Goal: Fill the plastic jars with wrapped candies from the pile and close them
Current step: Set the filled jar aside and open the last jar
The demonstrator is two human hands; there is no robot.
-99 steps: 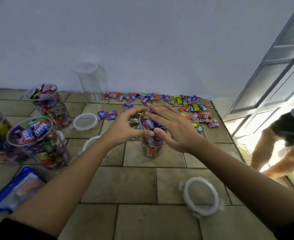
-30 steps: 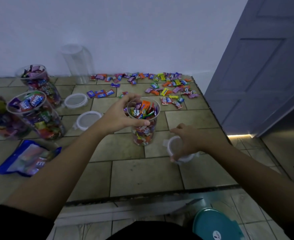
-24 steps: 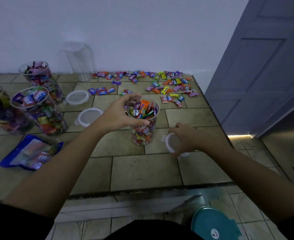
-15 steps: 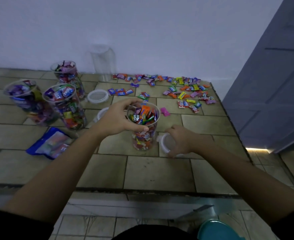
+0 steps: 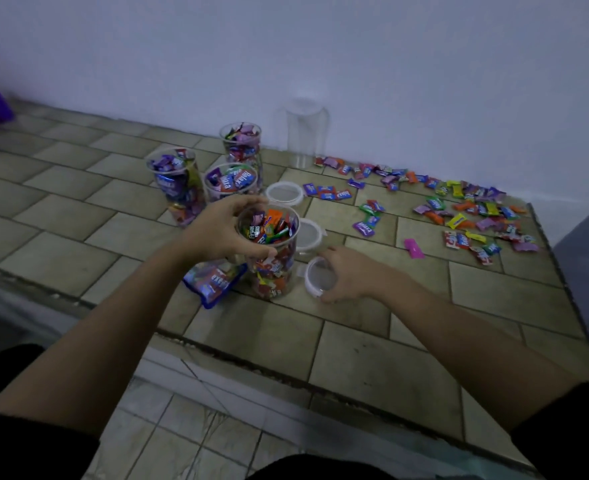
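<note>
Head cam has the left hand (image 5: 223,230) wrapped round the rim of the full jar (image 5: 272,271), which stands near the front edge of the table (image 5: 372,355) with candies right up to the top. Just beside it, the right hand (image 5: 350,275) has its fingers curled on a lid (image 5: 321,277), tipped up on edge. The pile (image 5: 459,209) is spread toward the far right corner. Looks like the capping step to me. Tips: slide the left fingers down off the rim so they're out of the lid's way, poke down any wrapper poking over, set the lid flat and centred, then press evenly all round.
</note>
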